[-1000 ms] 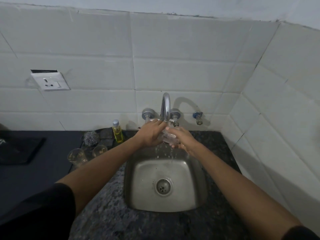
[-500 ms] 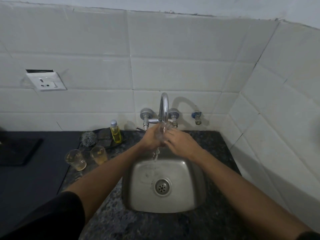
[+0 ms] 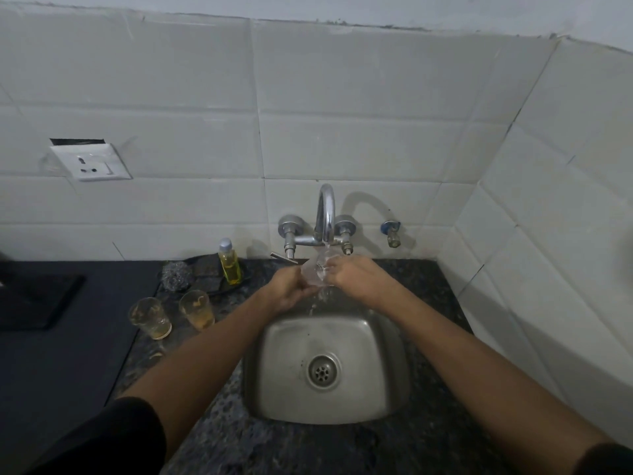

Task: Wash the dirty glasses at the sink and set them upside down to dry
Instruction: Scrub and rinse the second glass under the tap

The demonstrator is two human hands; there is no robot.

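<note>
Glass now lifted closer under tap, tilted, water spilling out into sink. Left hand fingers wrapped round it, right hand fingers rubbing rim. Rinse under way; two dirty glasses wait on counter.

Compared with one second ago, the glass sits higher between the hands, directly under the tap; the right hand now covers its side instead of cupping beneath.
</note>
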